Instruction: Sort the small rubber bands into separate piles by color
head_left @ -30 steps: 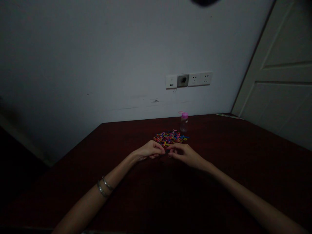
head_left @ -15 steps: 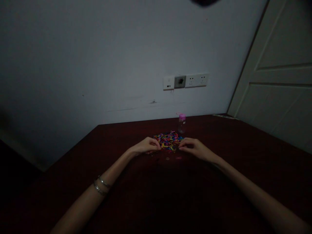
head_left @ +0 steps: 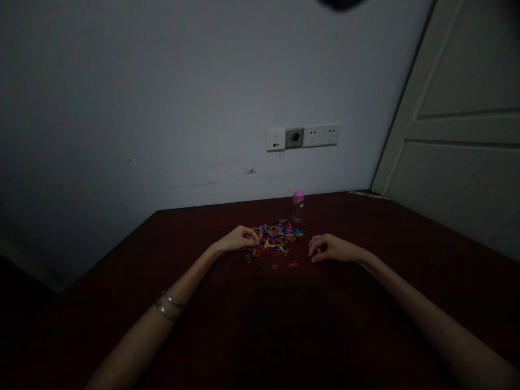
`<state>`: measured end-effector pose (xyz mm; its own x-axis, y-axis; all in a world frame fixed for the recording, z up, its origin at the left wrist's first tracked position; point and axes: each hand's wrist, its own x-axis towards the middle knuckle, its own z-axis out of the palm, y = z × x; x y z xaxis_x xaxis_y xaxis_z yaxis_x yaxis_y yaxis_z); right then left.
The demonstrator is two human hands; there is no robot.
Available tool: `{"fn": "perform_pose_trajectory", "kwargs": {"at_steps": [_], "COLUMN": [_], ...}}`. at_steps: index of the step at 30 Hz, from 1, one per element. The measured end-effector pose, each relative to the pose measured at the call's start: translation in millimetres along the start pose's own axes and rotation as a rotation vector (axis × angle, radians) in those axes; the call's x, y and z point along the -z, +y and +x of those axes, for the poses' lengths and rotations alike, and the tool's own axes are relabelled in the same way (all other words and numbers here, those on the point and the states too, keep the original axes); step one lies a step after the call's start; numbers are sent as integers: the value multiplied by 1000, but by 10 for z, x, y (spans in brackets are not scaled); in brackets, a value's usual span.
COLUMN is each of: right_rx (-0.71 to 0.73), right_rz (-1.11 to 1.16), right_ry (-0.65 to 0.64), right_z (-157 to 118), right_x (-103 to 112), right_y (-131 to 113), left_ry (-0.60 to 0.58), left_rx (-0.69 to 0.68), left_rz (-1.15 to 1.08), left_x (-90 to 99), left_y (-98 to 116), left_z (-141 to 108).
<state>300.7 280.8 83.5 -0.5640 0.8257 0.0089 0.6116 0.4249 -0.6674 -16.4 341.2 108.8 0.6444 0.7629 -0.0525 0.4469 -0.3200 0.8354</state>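
Two bare hands reach forward over a dark red table (head_left: pixel 203 325) in a dim room. Between them, towards the far side, lies a loose pile of small coloured bands (head_left: pixel 278 234), among them pink, yellow and blue. The left hand (head_left: pixel 239 238) is at the pile's left edge, thumb and fingertips brought together; whether a band is pinched there is too small to tell. Two silvery bracelets (head_left: pixel 168 306) circle that forearm. The right hand (head_left: pixel 327 248) is low over the table to the right of the pile and apart from it, fingers loosely curled, with a small gap between them and the thumb. A few strays lie nearer the viewer: a yellow loop (head_left: pixel 248 259), a pale loop (head_left: pixel 275 266) and a twisted pink loop (head_left: pixel 293 265). Just behind the pile, towards its right, a clear bottle (head_left: pixel 298 211) with a pink lid stands upright. Beyond is a pale, scuffed wall (head_left: pixel 182 108) with a row of sockets (head_left: pixel 320 135), and at right a panelled door (head_left: pixel 459 124).
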Motion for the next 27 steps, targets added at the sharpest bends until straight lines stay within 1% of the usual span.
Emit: {"fn": "perform_pose_trajectory", "kwargs": {"at_steps": [3, 5, 9, 11, 13, 16, 19, 24, 27], "right_rx": [-28, -46, -75, -78, -67, -59, -67, -53, -45], "right_rz": [-10, -19, -32, -20, -12, -20, -32, -56, -63], "right_ry": [14, 58, 238, 325, 376, 397, 401, 389, 385], "right_z": [-11, -21, -37, -41, -44, -46, -39, -19, -6], "right_x": [7, 27, 80, 98, 103, 88, 61, 29, 12], "right_y": [-3, -23, -49, -40, -26, -13, -5, 11, 18], "left_ry": [20, 37, 36, 2, -54, -111, -114, -125, -97], "left_rx": [-29, -31, 6, 33, 54, 76, 88, 92, 61], "left_rz": [53, 64, 101, 118, 99, 54, 58, 111, 183], "left_x": [50, 100, 208, 254, 289, 312, 295, 207, 148], "left_y": [-100, -158, -258, -319, -391, -481, -504, -417, -357], "left_z": [-9, -38, -112, -145, -173, -205, -224, -232, -234]}}
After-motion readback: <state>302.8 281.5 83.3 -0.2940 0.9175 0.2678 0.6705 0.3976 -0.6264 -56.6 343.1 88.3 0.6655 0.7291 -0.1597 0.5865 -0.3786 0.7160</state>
